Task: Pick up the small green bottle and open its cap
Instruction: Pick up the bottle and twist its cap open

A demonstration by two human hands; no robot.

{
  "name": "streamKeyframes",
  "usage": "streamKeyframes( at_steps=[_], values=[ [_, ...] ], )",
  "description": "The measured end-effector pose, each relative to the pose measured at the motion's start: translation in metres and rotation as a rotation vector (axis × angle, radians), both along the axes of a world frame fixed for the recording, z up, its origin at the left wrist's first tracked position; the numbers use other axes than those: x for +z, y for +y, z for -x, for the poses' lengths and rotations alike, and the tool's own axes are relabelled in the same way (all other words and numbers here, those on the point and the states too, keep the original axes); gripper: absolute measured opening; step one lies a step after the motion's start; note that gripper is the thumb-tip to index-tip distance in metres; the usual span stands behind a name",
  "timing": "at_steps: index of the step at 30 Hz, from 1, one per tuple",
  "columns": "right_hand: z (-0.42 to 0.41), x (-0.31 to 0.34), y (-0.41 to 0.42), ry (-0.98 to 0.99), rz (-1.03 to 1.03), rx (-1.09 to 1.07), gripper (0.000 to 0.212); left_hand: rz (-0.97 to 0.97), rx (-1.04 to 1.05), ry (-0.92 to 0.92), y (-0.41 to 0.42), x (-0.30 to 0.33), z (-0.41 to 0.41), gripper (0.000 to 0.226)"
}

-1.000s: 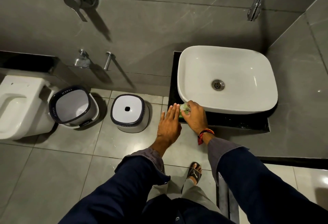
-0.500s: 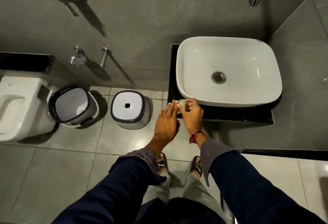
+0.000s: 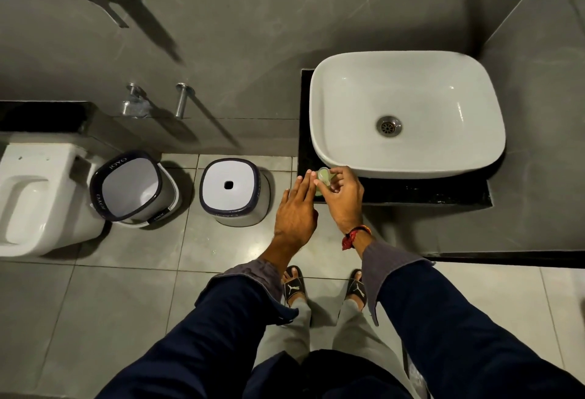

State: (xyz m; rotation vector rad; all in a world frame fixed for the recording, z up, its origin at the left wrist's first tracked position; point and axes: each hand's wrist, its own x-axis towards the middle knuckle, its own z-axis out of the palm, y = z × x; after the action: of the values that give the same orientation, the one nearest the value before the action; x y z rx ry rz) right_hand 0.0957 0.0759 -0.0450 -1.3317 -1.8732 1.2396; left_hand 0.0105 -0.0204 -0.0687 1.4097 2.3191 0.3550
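The small green bottle (image 3: 323,176) is seen from above, pale green with a round light cap, over the front left corner of the black counter (image 3: 411,197). My right hand (image 3: 343,199) is shut on it, fingers wrapped around its body. My left hand (image 3: 296,212) lies flat beside it, fingers straight and together, its fingertips touching or nearly touching the bottle's left side. The lower part of the bottle is hidden between the two hands.
A white basin (image 3: 408,113) sits on the counter just behind the hands. On the floor to the left stand a white stool (image 3: 232,193) and a white bucket (image 3: 133,189), then a toilet (image 3: 31,196). Taps stick out of the grey wall.
My right hand has raised the bottle off the counter corner and turned it so the cap faces up. My left hand has closed in against it. The camera tilted down slightly.
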Motion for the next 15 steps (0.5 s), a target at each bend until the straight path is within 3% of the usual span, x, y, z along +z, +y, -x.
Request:
streamKeyframes(
  at_steps=[4,10,15],
  values=[
    [-0.0016,0.0039,-0.0045,-0.045,-0.140,0.074,0.049,0.005,0.003,-0.017,-0.0009,-0.0002,-0.0006,0.093],
    [0.0013,0.0081,-0.0038,-0.003,-0.040,-0.010,0.031,0.034,-0.006,-0.005,0.0005,-0.0016,-0.0012,0.097],
    [0.0007,0.0105,-0.0065,0.015,-0.042,0.019,0.043,0.033,-0.007,-0.005,0.0000,-0.0015,-0.0017,0.097]
  ],
)
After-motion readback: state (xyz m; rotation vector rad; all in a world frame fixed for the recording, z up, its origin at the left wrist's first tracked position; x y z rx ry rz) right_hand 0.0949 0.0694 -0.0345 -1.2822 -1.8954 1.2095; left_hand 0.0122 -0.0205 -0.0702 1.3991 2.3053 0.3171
